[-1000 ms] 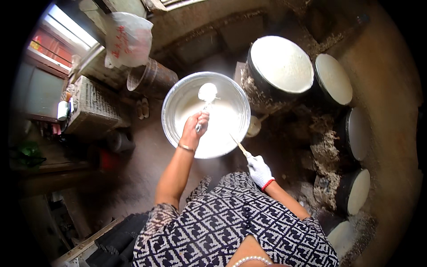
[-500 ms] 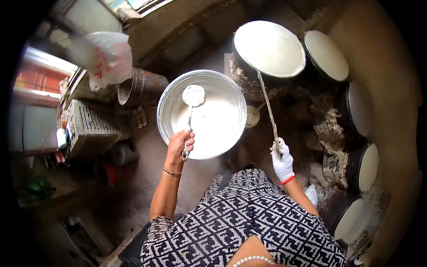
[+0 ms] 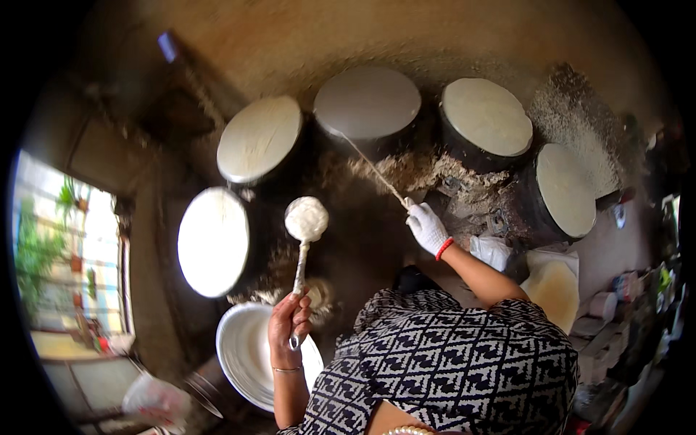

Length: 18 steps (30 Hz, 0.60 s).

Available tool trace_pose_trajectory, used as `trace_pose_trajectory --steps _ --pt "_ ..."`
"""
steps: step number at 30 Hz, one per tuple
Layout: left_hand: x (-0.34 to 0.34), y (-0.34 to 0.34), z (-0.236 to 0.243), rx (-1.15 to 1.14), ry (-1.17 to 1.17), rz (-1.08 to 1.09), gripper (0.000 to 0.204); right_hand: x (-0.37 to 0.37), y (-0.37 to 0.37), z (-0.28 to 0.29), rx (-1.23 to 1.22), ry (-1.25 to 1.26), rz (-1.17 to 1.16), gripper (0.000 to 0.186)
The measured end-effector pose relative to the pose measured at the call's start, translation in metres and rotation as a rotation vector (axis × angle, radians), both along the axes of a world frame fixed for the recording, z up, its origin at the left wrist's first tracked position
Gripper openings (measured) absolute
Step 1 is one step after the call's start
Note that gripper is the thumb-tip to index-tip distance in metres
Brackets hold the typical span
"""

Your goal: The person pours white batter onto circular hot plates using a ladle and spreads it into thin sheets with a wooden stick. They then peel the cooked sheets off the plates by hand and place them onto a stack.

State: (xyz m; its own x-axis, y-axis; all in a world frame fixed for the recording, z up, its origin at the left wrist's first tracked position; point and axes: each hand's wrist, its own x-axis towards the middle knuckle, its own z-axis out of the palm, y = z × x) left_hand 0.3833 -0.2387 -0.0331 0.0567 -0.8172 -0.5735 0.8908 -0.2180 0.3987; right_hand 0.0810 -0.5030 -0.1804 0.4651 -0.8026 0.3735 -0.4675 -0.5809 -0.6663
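Observation:
My left hand [image 3: 288, 322] is closed round the handle of a metal ladle [image 3: 306, 217] heaped with thick white batter, held in the air above the edge of a large white-lined metal basin [image 3: 235, 344]. My right hand [image 3: 428, 228], in a white glove with a red cuff, grips a long thin stick [image 3: 375, 172], whose tip reaches the near part of a round grey griddle [image 3: 368, 94]. Round griddles with pale layers, one bright white [image 3: 212, 239], another cream [image 3: 258, 138], stand to the left of it.
Two more pale-topped griddles [image 3: 486, 112] [image 3: 562, 188] stand right, on rough, crusted bases. A white bag [image 3: 489, 254] lies below them, beside a yellowish board [image 3: 551, 290]. A barred window [image 3: 72, 246] is at the left, a hanging plastic bag [image 3: 156, 399] at lower left.
I have turned right toward the arc of griddles, so the basin sits lower left. The loaded ladle has lifted out of the basin; the stick's tip has moved to the grey griddle.

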Motion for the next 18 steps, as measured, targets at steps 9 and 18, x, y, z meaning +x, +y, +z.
trace_pose_trajectory --steps 9,18 --pt "-0.066 -0.334 0.053 -0.177 0.147 -0.283 0.035 -0.073 -0.243 -0.022 0.207 0.077 -0.465 0.039" --pt "-0.076 -0.551 0.023 -0.153 -0.154 -0.426 0.024 -0.089 -0.263 -0.016 0.204 -0.094 -0.431 0.03"
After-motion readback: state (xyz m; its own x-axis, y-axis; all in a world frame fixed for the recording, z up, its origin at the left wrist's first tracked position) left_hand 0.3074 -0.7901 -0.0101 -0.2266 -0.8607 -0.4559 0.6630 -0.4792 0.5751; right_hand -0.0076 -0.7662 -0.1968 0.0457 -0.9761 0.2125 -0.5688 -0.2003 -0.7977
